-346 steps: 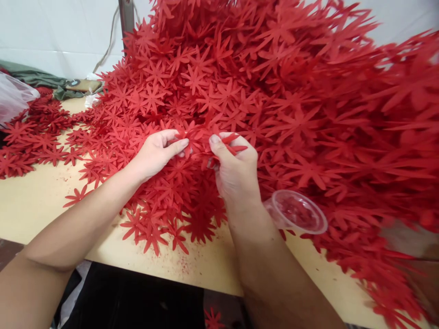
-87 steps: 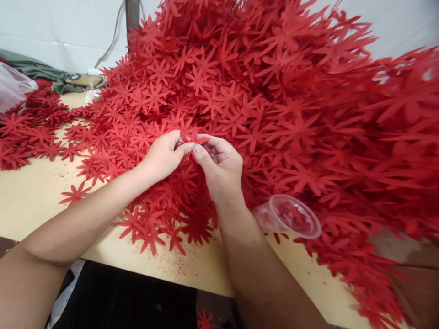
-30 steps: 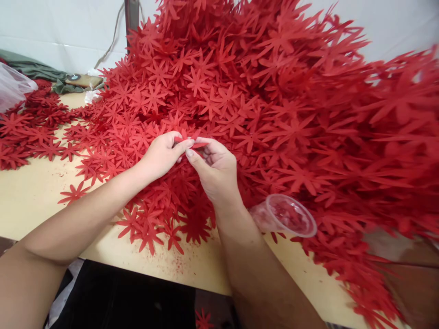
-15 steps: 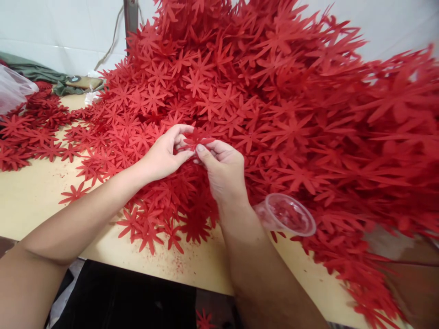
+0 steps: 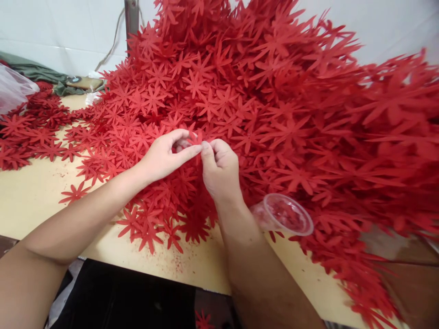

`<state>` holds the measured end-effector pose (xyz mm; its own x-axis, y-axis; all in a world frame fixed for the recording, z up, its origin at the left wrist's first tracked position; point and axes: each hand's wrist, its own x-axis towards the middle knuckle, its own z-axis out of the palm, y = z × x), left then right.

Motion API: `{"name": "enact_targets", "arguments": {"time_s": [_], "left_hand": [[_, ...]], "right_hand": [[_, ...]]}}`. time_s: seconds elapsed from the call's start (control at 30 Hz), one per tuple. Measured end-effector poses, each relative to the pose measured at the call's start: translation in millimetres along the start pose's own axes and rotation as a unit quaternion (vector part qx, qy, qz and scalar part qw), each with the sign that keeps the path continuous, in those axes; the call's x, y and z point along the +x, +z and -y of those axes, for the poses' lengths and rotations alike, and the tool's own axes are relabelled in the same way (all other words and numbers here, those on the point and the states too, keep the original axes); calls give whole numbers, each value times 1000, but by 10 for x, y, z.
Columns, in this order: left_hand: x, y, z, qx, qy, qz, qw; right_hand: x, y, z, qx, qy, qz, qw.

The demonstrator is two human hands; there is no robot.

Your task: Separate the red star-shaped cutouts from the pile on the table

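A red flower-shaped cutout with long petals [image 5: 196, 138] is pinched between my two hands over the middle of the heap. My left hand [image 5: 171, 153] has its thumb and fingertips closed on the piece from the left. From the right, my right hand [image 5: 221, 167] presses its thumb and curled forefinger on it, the fingertips of both hands meeting. Much of the cutout is hidden by the fingers. Behind and below the hands spreads a big pile of matching red cutouts [image 5: 226, 100].
A clear plastic cup [image 5: 287, 214] with red bits inside lies tilted right of my right forearm. Darker red cutouts [image 5: 37, 132] and a plastic bag [image 5: 15, 89] are at the left. A green cloth [image 5: 34, 68] lies along the wall. Red crumbs dot the pale tabletop [image 5: 195, 265].
Both thumbs have come together at the cutout, and my right hand has shifted slightly left. The cutout has turned and shows less of its petals.
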<state>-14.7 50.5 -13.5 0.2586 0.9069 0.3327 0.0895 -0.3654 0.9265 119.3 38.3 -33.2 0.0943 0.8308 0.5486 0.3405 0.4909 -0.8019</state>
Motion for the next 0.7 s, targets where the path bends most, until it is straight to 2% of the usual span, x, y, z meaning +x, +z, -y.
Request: {"name": "enact_targets", "arguments": {"time_s": [0.13, 0.23, 0.33, 0.4, 0.57, 0.7], "left_hand": [[27, 2, 11, -81, -39, 4, 996], [46, -13, 25, -100, -56, -23, 993], [46, -12, 16, -95, -59, -33, 993], [40, -1, 4, -84, -59, -35, 994], [38, 16, 13, -98, -64, -48, 992], [38, 8, 54, -120, -47, -34, 991]], "right_hand": [[-12, 18, 28, 3, -11, 8, 1000], [-10, 43, 28, 78, 28, 10, 997], [-4, 63, 16, 176, 74, 24, 981], [-1, 67, 1, 199, 94, 35, 975], [6, 48, -41, 183, 127, 9, 975], [-1, 22, -22, 114, 92, 7, 989]]}}
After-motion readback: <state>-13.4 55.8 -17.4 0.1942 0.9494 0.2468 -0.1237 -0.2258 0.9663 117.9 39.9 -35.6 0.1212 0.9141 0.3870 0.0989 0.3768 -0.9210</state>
